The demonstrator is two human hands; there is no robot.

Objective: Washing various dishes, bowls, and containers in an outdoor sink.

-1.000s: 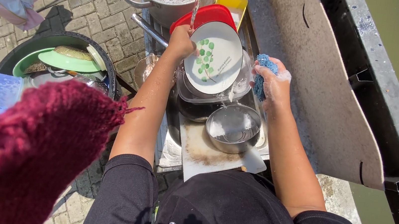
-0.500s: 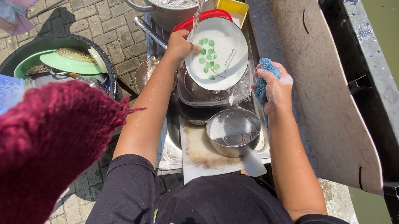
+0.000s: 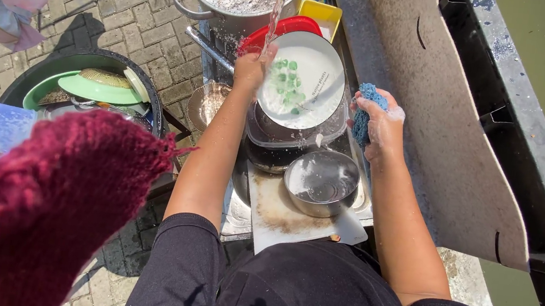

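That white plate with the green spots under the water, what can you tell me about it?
The white plate is round, glossy and looks ceramic, with a cluster of green dots left of centre and some small dark print beside them. It is tilted, face up, above a stack of dishes in the sink. The left hand grips its left rim, and a thin stream of water falls near that edge, wetting it. A red plate shows behind it. The soapy right hand, apart from it, holds a blue sponge.
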